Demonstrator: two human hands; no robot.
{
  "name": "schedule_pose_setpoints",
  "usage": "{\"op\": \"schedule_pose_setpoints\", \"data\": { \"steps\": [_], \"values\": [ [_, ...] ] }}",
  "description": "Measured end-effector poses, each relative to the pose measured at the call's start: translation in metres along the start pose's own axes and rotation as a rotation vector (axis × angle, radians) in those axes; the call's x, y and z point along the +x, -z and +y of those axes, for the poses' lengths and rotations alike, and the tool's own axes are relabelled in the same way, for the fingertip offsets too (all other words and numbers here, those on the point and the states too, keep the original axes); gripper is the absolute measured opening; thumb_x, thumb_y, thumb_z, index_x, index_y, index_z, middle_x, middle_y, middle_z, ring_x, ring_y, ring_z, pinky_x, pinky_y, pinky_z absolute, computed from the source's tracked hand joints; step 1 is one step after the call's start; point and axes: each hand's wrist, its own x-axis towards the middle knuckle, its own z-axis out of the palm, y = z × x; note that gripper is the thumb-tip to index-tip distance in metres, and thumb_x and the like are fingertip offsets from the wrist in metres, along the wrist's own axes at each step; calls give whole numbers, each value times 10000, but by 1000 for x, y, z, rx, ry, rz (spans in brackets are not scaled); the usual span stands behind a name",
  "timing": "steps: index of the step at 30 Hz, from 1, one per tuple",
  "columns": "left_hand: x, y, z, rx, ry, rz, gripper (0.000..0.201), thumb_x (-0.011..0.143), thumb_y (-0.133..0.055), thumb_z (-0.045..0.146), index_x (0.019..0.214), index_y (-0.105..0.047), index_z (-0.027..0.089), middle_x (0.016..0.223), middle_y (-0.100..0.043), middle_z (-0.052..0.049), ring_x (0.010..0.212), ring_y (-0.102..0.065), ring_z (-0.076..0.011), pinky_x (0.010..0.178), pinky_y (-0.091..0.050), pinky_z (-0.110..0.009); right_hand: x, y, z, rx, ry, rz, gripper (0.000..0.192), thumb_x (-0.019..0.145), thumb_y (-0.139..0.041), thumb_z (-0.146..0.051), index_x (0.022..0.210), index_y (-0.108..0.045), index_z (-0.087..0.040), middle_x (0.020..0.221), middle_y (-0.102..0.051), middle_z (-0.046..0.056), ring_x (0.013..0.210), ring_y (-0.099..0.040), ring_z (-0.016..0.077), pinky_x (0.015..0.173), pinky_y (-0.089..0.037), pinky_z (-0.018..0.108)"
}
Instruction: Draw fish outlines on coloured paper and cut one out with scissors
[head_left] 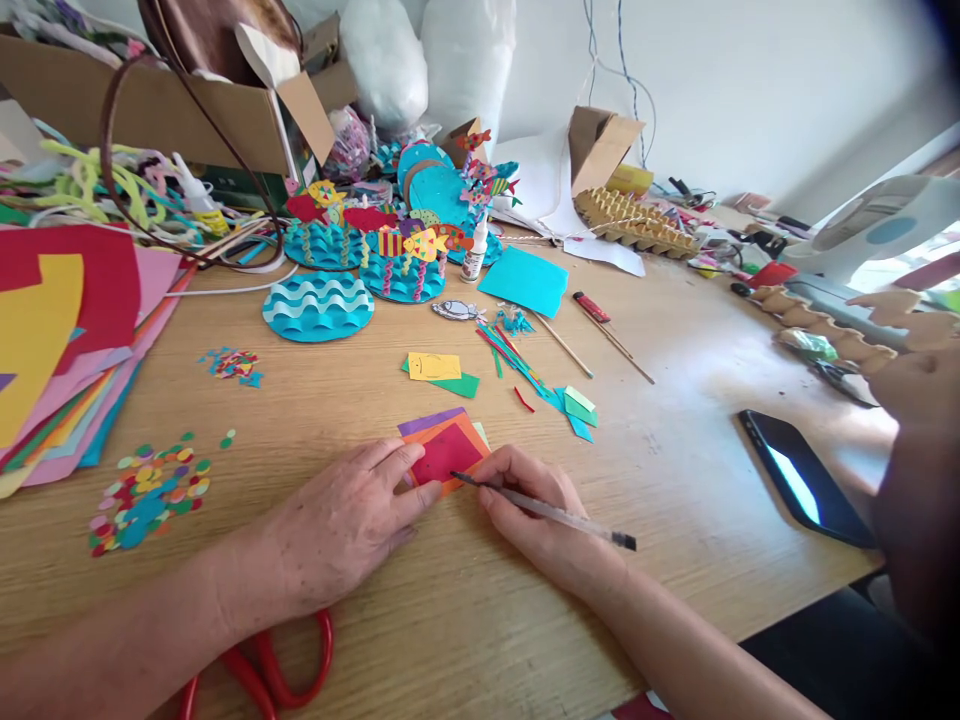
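Note:
My right hand grips a slim pen with a clear barrel and a black end. Its tip touches a small red paper piece, which lies on an orange sheet with purple paper showing at the edge. Flat on the left side of this little stack rests my left hand, its fingers stretched out and apart. Below my left wrist, red scissor handles stick out, the blades hidden under the arm. Just beyond the stack lie a yellow paper rectangle with a drawn outline and a green strip.
Paper dots and coloured sheets lie to the left. Wavy blue paper bases with fish, a glue bottle and a blue sheet stand behind. A phone lies at the right, near the table's edge.

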Motion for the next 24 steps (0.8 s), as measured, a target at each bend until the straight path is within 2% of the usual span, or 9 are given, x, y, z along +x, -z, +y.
{"op": "schedule_pose_setpoints", "data": {
  "steps": [8,16,24],
  "values": [
    [2,3,1,18,-36,-14,342,873,-479,181,1208,-546,183,1164,-511,-126,1092,-478,-306,896,-475,-458,-1,-2,5,-73,141,-13,112,720,-473,-127,740,-556,-198,607,-586,-27,506,-490,100,495,-366,201],
    [0,3,2,21,-38,3,330,869,-493,183,1194,-552,172,1175,-505,-140,1097,-475,-312,892,-477,-466,-1,-4,7,-102,175,-9,114,732,-480,-118,755,-564,-191,607,-580,-27,503,-494,96,502,-379,198],
    [3,2,0,44,-32,-5,300,884,-473,209,1171,-557,191,1152,-514,-110,1099,-477,-298,888,-484,-449,0,-4,5,-103,173,-12,120,736,-472,-117,762,-562,-192,629,-604,-16,520,-519,101,515,-400,200]
  ]
}}
